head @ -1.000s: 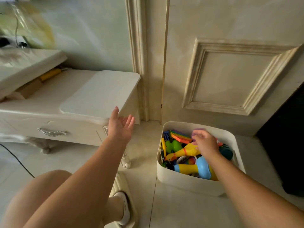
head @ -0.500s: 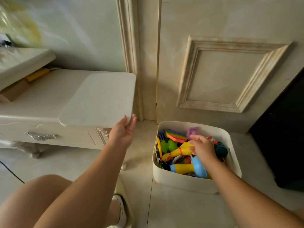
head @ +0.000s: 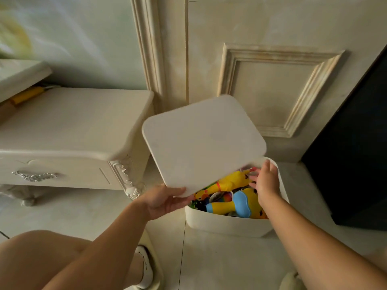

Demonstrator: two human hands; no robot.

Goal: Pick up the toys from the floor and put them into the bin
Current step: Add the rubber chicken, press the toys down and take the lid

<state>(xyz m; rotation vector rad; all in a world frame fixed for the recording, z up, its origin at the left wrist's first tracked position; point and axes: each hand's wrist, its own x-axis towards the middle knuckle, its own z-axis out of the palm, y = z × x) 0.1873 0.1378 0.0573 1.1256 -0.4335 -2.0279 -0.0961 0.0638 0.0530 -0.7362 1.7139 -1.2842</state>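
Observation:
A white bin (head: pixel 226 223) stands on the floor by the door, filled with toys. A yellow rubber chicken (head: pixel 228 183) and a yellow-and-blue toy (head: pixel 236 203) show in its open front part. My left hand (head: pixel 162 198) grips the near edge of the white lid (head: pixel 203 143), which hangs tilted over the bin and hides its far half. My right hand (head: pixel 267 181) reaches into the bin at the right rim, fingers spread on the toys under the lid's edge.
A cream cabinet (head: pixel 73 139) with an ornate drawer handle (head: pixel 34 176) stands to the left. A panelled door (head: pixel 272 86) is behind the bin. A dark object (head: pixel 356 153) fills the right side. My knee (head: pixel 39 260) and slippered foot (head: pixel 146 266) are at the bottom.
My left hand took the lid off the cabinet top and carried it right, over the bin. My right hand stayed on the toys inside the bin.

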